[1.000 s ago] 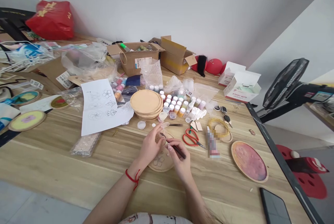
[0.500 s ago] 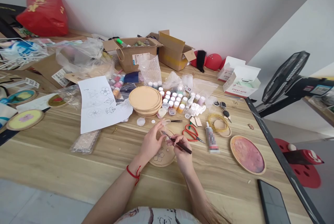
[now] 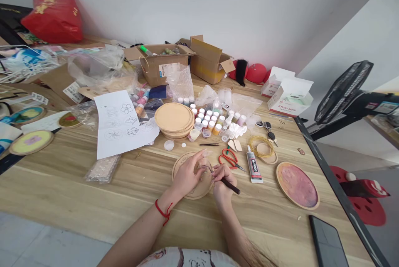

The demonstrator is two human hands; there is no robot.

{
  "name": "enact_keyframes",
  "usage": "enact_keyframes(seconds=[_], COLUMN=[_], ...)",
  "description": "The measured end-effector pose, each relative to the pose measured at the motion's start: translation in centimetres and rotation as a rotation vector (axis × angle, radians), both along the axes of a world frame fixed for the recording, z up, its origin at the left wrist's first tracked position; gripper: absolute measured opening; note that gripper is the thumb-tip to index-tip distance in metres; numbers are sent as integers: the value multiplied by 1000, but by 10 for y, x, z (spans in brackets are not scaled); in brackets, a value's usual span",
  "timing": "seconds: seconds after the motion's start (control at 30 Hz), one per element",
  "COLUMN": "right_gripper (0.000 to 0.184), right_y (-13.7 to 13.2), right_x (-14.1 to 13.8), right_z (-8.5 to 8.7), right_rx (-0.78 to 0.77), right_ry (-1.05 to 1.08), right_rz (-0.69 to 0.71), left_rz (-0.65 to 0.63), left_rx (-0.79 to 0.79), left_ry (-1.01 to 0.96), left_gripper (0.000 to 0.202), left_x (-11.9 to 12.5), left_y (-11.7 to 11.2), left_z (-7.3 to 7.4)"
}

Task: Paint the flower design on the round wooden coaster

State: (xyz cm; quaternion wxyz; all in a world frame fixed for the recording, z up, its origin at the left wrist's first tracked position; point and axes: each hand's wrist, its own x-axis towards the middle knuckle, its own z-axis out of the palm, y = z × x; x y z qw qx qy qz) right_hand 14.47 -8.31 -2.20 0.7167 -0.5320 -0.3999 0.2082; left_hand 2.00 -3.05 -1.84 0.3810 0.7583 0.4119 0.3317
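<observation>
The right hand (image 3: 224, 177) has its grip clamped on a slim, dark-handled tool (image 3: 231, 186) pointing toward the left hand (image 3: 188, 173), whose grip I cannot make out. Beneath both, a round, pale wooden plaque (image 3: 199, 192) lies on the brown wood-grain desk (image 3: 124, 204). Beyond sits a stack of round, pale wooden discs (image 3: 173, 117).

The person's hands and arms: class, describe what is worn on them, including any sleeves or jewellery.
The left hand and right hand are ungloved, and no sleeves show. A thin red cord bracelet with loose ends circles the left wrist; the right wrist shows none.
</observation>
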Motion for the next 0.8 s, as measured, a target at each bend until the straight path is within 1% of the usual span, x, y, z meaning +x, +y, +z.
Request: enact_keyframes(seconds=[0.1, 0.2, 0.4, 0.6, 0.7, 0.8], right_gripper=[27, 29, 33, 32, 32, 32], right_y=[-2, -4, -6, -4, -2, -1], right_x=[-2, -6, -10, -9, -13, -14], right_z=[1, 1, 1, -3, -4, -3], right_rx=[41, 69, 59, 81, 117, 197], right_ry=[-68, -135, -233, -291, -318, -351], right_rz=[-24, -18, 60, 38, 48, 95], left_rz=[-16, -16, 20, -8, -11, 11], left_rx=[10, 12, 24, -4, -10, -3], left_ry=[-6, -20, -37, -46, -63, -60], left_gripper=[57, 57, 58, 56, 56, 58], left_x=[1, 1, -1, 0, -1, -2], left_y=[-1, -1, -1, -1, -1, -1], left_z=[-2, -1, 3, 0, 0, 4])
